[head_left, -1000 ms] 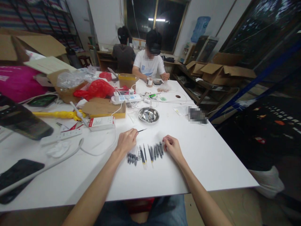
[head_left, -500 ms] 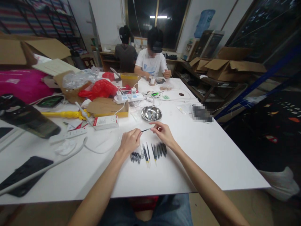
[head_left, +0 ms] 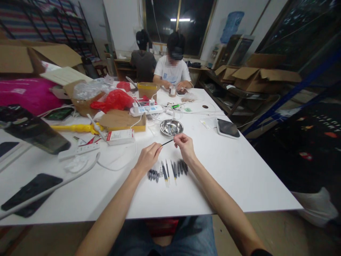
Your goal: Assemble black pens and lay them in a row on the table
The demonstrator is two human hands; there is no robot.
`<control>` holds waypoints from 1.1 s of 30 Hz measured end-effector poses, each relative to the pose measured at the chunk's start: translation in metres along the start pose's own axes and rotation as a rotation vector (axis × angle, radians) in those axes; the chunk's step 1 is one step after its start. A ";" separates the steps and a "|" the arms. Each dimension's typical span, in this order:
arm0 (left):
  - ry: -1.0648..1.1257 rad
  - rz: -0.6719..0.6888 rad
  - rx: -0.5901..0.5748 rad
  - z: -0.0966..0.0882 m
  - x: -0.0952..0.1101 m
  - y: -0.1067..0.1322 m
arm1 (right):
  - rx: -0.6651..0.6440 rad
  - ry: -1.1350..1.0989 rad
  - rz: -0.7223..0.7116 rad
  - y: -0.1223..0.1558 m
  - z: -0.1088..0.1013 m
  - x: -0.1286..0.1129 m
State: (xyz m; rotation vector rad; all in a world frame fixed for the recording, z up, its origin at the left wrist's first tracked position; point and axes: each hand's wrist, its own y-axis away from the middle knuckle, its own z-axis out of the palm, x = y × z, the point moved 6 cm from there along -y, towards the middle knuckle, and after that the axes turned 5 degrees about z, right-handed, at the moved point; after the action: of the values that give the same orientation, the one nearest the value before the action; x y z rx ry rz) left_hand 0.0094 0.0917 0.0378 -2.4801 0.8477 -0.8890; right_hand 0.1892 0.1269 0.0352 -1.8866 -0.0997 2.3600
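A thin dark pen refill (head_left: 167, 142) is stretched between my hands above the white table (head_left: 226, 170). My left hand (head_left: 148, 155) is closed around one end of it. At the other end, my right hand (head_left: 185, 146) pinches the tip between thumb and fingertips. Just beyond my fingers sits a round metal dish (head_left: 164, 131) with small pieces inside. Below my hands lie several dark refills (head_left: 164, 171) with yellow and clear ends, flanked by black pen barrels (head_left: 182, 167) on the right and clear parts with black tips (head_left: 153, 174) on the left.
To the left are a white power strip (head_left: 145, 110), a cardboard tray (head_left: 119, 121), a red plastic bag (head_left: 114, 101), a black bottle (head_left: 39, 131) and a cable (head_left: 80, 174) over a dark phone (head_left: 32, 195). A black-screened device (head_left: 228, 128) lies right. A person (head_left: 173, 69) sits opposite.
My right fingers have closed from a looser, spread pose into a pinch at the refill's end. More of the refill shows between my hands. The person opposite has lowered a hand to the table.
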 end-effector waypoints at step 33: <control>-0.207 -0.192 -0.135 0.014 -0.061 0.008 | -0.408 0.936 -0.067 0.033 0.022 0.011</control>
State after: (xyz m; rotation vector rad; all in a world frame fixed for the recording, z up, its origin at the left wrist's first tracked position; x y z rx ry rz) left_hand -0.0227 0.1269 -0.0038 -2.7491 0.6266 -0.6367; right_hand 0.1638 0.0958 0.0254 -2.8917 -0.5579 1.2556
